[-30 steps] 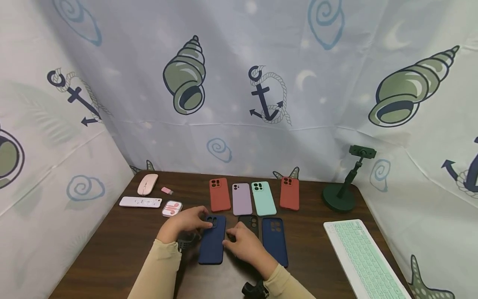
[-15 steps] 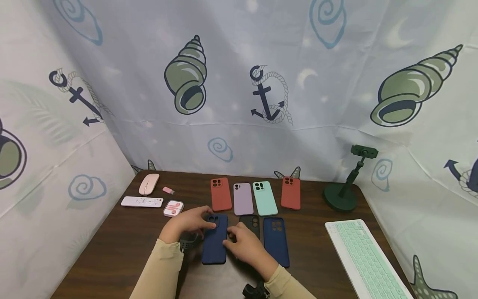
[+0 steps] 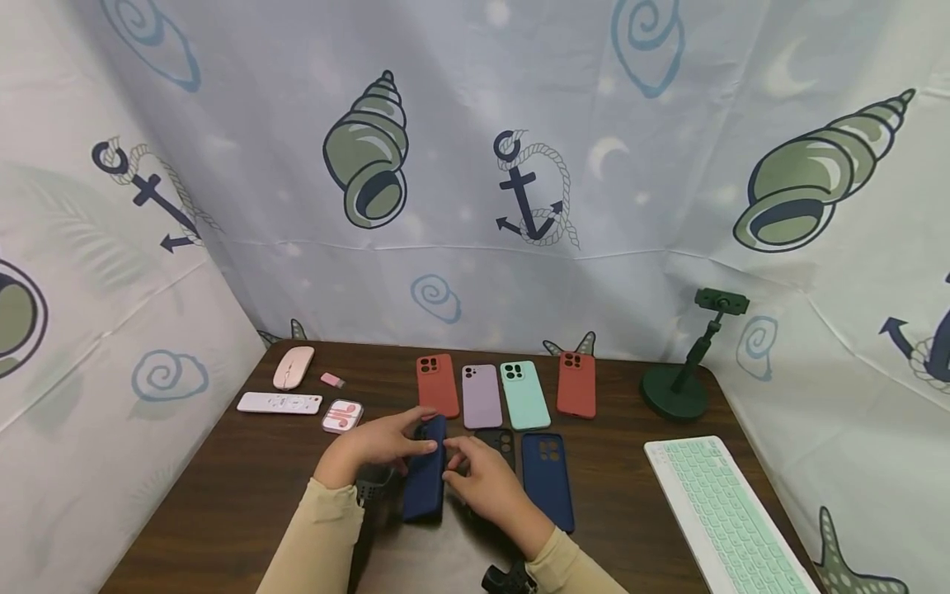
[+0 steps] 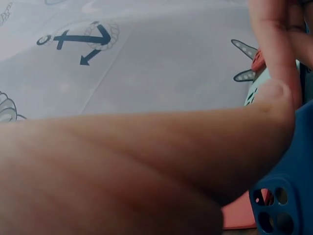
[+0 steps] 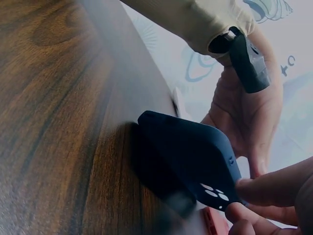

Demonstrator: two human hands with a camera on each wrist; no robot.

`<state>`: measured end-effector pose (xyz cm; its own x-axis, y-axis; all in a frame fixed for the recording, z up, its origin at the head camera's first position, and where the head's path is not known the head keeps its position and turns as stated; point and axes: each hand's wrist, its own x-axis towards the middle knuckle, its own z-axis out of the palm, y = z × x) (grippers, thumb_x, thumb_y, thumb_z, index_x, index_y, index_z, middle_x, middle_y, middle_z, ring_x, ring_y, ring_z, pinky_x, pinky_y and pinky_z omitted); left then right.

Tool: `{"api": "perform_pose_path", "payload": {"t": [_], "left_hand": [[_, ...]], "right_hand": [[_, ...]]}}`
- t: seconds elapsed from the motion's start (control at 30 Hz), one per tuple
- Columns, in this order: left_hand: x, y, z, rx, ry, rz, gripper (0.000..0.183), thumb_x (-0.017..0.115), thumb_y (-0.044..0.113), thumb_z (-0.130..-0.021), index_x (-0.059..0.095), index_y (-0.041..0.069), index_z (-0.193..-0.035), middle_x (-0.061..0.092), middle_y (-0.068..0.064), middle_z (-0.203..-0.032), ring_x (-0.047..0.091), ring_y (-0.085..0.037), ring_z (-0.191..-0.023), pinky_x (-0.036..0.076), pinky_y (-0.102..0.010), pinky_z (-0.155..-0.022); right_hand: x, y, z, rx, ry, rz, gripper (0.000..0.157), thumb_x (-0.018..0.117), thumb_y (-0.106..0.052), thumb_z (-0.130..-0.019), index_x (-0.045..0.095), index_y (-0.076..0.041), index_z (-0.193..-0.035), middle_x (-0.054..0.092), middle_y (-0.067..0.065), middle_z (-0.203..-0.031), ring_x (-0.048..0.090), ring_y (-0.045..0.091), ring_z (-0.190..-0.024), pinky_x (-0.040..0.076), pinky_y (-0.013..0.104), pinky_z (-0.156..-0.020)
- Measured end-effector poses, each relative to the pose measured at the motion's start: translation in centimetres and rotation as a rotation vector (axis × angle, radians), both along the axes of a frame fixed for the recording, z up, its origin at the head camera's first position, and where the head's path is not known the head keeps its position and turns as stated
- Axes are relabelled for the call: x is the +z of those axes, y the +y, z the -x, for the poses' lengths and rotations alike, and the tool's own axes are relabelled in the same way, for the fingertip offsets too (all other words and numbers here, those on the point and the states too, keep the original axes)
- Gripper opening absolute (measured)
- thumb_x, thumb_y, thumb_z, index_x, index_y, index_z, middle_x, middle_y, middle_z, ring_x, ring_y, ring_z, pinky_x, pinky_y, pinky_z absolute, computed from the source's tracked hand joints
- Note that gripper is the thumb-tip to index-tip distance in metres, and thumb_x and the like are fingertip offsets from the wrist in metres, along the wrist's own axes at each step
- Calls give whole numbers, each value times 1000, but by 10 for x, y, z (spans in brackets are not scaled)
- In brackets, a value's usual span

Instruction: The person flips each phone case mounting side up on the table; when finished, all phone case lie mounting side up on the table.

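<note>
A dark blue phone case (image 3: 423, 487) is tilted above the brown table, its right long edge raised. My left hand (image 3: 377, 441) grips its upper left part, thumb across the back near the camera cutouts. At the raised right edge, my right hand (image 3: 484, 480) pinches the case with thumb and fingertips. The right wrist view shows the phone case (image 5: 195, 147) leaning over the wood, with the left hand (image 5: 244, 110) behind it. In the left wrist view, the left hand (image 4: 146, 161) covers much of the phone case (image 4: 293, 156).
Behind are two red cases (image 3: 438, 388) (image 3: 576, 386), a lilac case (image 3: 482, 398) and a mint case (image 3: 525, 396). A black case (image 3: 499, 441), partly hidden, and another blue case (image 3: 547, 487) lie right. Farther out are a keyboard (image 3: 731, 511), green stand (image 3: 674, 393), remote (image 3: 279, 403) and mouse (image 3: 293, 367).
The blue phone case has gone from facing flat upward to tilted, its right edge lifted. My right fingertips have moved up along that edge; the left hand stays at its upper left.
</note>
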<state>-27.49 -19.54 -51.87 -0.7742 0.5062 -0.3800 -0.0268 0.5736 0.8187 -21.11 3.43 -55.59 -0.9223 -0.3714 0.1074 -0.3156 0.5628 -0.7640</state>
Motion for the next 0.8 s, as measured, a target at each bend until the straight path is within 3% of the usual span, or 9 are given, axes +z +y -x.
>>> {"api": "perform_pose_path", "payload": {"t": [0.2,0.37,0.53,0.8], "left_hand": [[6,2,-2,-24,46,63,85,73,47,-91,27,29,-160,61,-20,-120,73,-32,-78,59,-43,-77],[8,3,-6,-59,49,41,94,76,43,-90,20,26,-163,58,-21,-127,73,-30,-90,60,-45,-78],[9,7,-8,-49,53,38,98,79,42,-87,19,25,-163,55,-22,-136,71,-24,-93,60,-43,-78],[12,10,-9,-10,52,30,92,80,38,-87,25,24,-159,59,-19,-125,70,-25,-92,60,-45,-77]], "right_hand": [[0,-1,0,24,44,15,50,76,-29,-92,60,-20,-138,68,-2,-98,51,-2,-64,43,20,-59],[0,-1,-2,25,66,3,56,76,-33,-92,56,-27,-144,65,-2,-97,49,-1,-65,42,20,-58],[1,-1,-3,42,54,3,58,73,-26,-94,53,-31,-148,64,0,-99,51,-1,-70,43,20,-60],[0,-2,-4,91,42,-1,63,74,-24,-94,48,-35,-151,65,4,-102,48,-1,-65,42,19,-59]]}}
